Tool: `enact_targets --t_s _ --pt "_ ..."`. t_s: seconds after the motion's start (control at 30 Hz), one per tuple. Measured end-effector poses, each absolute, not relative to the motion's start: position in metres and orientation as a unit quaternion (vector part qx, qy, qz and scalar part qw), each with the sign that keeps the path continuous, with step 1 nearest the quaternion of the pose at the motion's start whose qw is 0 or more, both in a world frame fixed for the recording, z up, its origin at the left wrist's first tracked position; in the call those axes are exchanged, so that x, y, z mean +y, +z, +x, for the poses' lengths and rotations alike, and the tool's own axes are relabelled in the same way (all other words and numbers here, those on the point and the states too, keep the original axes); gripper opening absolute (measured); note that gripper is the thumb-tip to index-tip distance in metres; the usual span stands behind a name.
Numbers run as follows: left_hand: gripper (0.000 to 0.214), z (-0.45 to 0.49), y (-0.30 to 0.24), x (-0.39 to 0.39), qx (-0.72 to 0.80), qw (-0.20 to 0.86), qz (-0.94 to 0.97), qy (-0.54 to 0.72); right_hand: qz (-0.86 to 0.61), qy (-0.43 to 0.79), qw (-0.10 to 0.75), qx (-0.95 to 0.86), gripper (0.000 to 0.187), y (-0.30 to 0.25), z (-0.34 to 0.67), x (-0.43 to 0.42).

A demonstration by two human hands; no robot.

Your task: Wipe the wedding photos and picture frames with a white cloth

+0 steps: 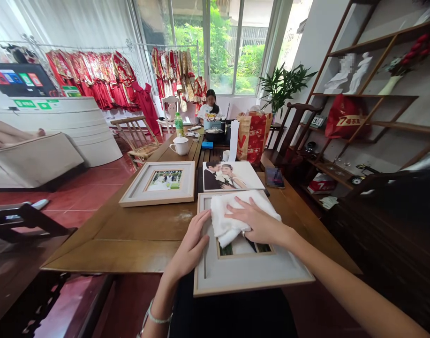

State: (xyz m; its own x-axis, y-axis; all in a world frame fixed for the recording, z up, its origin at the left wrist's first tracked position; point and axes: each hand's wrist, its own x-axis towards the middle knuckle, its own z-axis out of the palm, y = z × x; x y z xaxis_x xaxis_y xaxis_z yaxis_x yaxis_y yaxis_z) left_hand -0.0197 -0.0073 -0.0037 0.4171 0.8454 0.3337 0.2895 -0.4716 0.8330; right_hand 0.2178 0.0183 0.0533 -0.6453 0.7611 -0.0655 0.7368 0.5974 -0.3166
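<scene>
A large framed photo (250, 272) lies flat at the near edge of the wooden table (144, 234), partly overhanging it. My right hand (259, 220) lies flat, fingers spread, on a white cloth (225, 216) that covers the upper part of the frame's glass. My left hand (190, 246) rests on the frame's left edge, fingers curled against it. A second framed photo (160, 183) lies further up on the left. An unframed wedding print (230, 176) lies beside it on the right.
A white teapot (180, 144), a green bottle (178, 124), a pot and a red bag (252, 136) stand at the far end, where a person sits. A phone (274, 177) lies right of the print. Wooden shelves stand at right, chairs and red garments at left.
</scene>
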Motion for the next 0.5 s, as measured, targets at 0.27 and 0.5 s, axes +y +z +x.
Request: enact_targets --t_s 0.27,0.5 --pt "0.055 -0.019 -0.005 -0.009 0.368 0.354 0.761 0.400 -0.322 0.268 0.026 -0.908 0.063 0.086 0.232 -0.047" --pt "0.055 -0.020 -0.001 -0.010 0.370 0.355 0.768 0.384 -0.407 0.141 0.045 -0.901 0.050 0.079 0.267 -0.030"
